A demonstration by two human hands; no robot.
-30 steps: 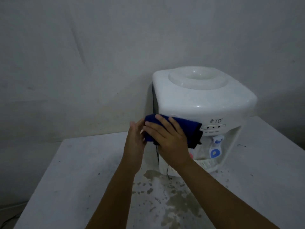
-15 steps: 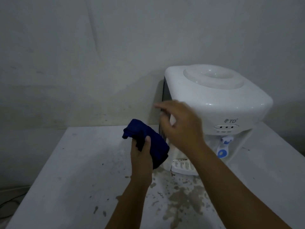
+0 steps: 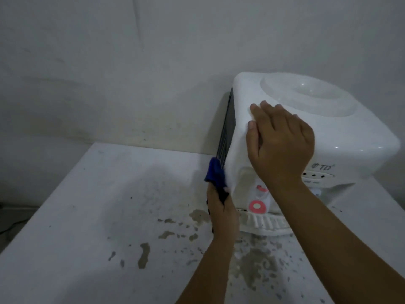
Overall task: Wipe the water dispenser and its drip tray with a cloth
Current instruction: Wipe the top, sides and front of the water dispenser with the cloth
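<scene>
Head view: the water dispenser (image 3: 341, 137) is a white plastic countertop unit with rounded corners, standing at about 2 o'clock in the frame on a white table (image 3: 92, 216) and close to the wall (image 3: 153, 62). Its top has a raised round collar around a shallow well. The left side panel is dark. On the front are a "TD" mark, a row of small dark dots, and a tap with a pink lever and pink ring. Below the tap, the white slotted drip tray (image 3: 267, 224) sticks out at the base.

The right hand (image 3: 282, 145) lies over the upper front-left corner of the unit, fingers spread and slightly bent against the plastic, grasping nothing. The left hand (image 3: 222, 213), at 9 o'clock of the tap, grips a dark blue cloth (image 3: 215, 174) and holds it at the front-left edge; whether the cloth touches the dark panel is hard to tell.

The tabletop at 6 o'clock of the tray shows brownish blotches where the white surface is worn.
</scene>
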